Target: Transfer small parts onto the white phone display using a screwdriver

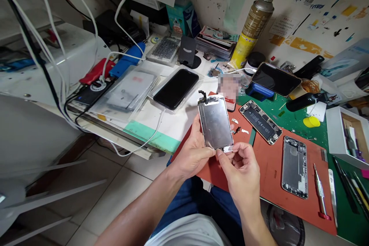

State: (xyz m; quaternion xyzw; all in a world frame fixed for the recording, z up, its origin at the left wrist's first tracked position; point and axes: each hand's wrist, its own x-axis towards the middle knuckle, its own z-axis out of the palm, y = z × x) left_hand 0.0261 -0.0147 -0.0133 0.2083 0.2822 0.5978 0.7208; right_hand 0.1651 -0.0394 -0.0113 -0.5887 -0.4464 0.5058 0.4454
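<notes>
A phone screen assembly, its metal back facing up and a flex cable at its top, is held above the red mat's edge. My left hand grips its left side and lower edge, fingers behind it. At its lower right corner, the thumb and fingers of my right hand are pinched at a small whitish piece. An opened phone body with a battery lies to the right. Below that, a bare phone housing rests on the red mat. Small loose parts lie beside the screen.
A screwdriver and tweezers lie at the right, near a white box. Behind are a dark-screened phone, a propped phone and a spray can. White cables hang off the left table edge.
</notes>
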